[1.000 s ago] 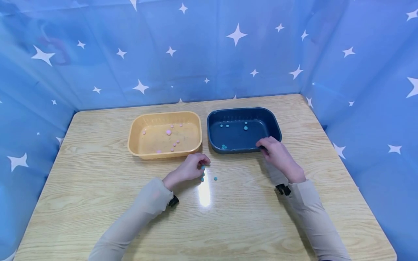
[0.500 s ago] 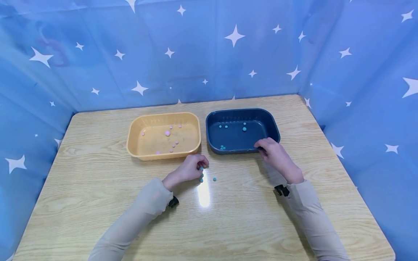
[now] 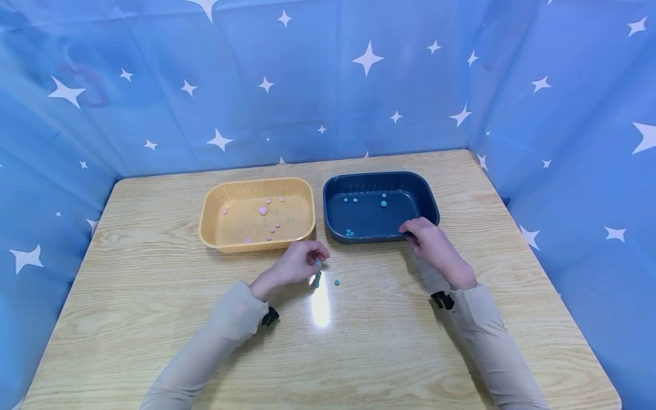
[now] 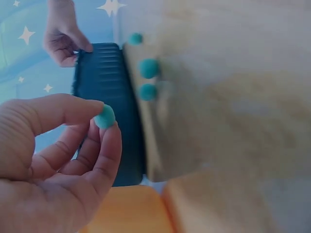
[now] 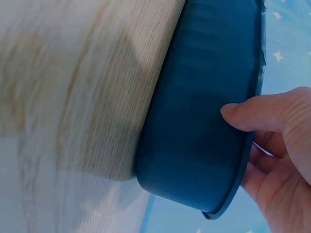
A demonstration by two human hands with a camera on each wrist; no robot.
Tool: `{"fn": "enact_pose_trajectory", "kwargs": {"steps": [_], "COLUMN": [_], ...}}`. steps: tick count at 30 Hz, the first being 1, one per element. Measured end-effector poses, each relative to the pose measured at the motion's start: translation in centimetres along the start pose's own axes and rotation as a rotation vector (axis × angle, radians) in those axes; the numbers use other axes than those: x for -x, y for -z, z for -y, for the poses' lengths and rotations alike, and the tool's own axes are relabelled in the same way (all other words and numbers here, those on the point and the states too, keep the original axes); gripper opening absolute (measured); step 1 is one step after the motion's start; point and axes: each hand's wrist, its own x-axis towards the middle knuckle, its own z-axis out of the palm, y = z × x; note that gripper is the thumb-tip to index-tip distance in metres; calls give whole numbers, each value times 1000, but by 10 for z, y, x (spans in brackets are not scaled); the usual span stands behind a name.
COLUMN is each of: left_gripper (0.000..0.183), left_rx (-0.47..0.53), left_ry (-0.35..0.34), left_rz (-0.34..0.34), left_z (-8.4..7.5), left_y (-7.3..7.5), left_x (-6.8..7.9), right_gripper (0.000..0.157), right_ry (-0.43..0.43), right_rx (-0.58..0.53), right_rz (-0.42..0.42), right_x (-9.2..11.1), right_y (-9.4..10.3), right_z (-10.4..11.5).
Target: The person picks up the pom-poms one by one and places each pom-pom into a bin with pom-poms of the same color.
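Note:
Thumb and forefinger of my left hand (image 3: 296, 264) pinch a small teal ball (image 4: 105, 117), just in front of the yellow tray (image 3: 256, 247). Close by on the table lie several more teal balls, among them a single one (image 3: 336, 282) a little to the right. My right hand (image 3: 435, 247) grips the near right rim of the dark blue tray (image 5: 199, 111), its thumb on the outer wall and its other fingers inside. Teal balls (image 3: 383, 204) of mixed size lie in the blue tray. Pink balls (image 3: 263, 210) lie scattered in the yellow one.
Both trays stand side by side on a wood-grain table (image 3: 379, 353), with a narrow gap between them. A blue curtain (image 3: 307, 68) with white stars hangs behind the table and along its sides. A glare spot (image 3: 320, 310) shines on the tabletop in front of the left hand.
My left hand has shifted only slightly, with its fingers at the teal ball. My right hand stays on the blue tray's rim, and the trays have kept their places.

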Motion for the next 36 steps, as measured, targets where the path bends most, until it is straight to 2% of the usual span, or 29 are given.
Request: {"fn": "enact_pose_trajectory", "kwargs": {"steps": [11, 17, 36], "left_gripper": [22, 21, 22], "left_rx": [143, 161, 295], "left_ry": [-13, -37, 22], "left_rz": [-35, -62, -108], "left_z": [-28, -35, -57], "left_y": [6, 7, 12], "left_x": [-8, -16, -52], "right_gripper": [26, 26, 26], "right_ry": [2, 7, -11], "right_rx": [-6, -7, -8], "right_rz": [-1, 3, 27], "right_x": [1, 1, 1], "right_y": [0, 0, 0], "right_z": [0, 0, -1]}}
